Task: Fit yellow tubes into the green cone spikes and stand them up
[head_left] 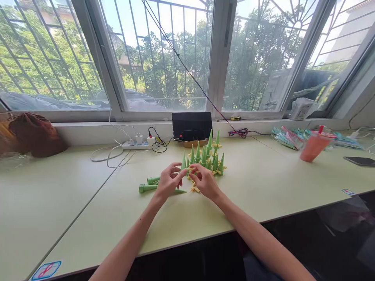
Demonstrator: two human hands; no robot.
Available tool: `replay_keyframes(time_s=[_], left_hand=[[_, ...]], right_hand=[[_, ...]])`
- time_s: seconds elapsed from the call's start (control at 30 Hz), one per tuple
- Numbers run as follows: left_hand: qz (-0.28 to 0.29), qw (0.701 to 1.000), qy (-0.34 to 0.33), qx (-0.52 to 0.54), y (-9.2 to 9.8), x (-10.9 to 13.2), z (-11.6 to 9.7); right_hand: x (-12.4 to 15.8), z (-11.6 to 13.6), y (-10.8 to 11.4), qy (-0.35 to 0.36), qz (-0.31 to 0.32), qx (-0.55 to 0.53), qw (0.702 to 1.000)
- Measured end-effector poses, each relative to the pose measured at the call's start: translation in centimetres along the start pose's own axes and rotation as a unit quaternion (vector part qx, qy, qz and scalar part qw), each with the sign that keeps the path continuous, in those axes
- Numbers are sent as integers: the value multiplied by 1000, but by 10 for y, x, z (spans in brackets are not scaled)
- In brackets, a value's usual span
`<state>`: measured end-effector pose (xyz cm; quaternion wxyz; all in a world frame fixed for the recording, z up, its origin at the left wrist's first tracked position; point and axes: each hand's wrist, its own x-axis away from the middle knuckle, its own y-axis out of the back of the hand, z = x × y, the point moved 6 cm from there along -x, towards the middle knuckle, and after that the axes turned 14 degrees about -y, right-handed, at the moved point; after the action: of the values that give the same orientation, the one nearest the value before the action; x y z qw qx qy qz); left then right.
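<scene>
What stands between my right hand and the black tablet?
Head view: green spikes with yellow connectors stand between your right hand and the black tablet.

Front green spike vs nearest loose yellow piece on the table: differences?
Length: green spike much longer than yellow piece.
Shape: green spike tapers to a point; yellow piece is stubby.
View: left hand hides green spike's middle; yellow piece is uncovered.
Both lie on the table.
</scene>
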<state>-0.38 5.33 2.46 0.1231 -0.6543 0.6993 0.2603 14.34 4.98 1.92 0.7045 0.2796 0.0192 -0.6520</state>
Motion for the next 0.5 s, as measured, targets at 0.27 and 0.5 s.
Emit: replay_keyframes(time_s=[0.27, 0.5], left_hand=[[28, 998, 33, 35, -4, 2, -2], [47, 997, 32, 42, -7, 3, -6]], right_hand=[[0, -1, 1, 4, -14, -5, 1000], [-1, -1, 0, 2, -7, -6, 1000]])
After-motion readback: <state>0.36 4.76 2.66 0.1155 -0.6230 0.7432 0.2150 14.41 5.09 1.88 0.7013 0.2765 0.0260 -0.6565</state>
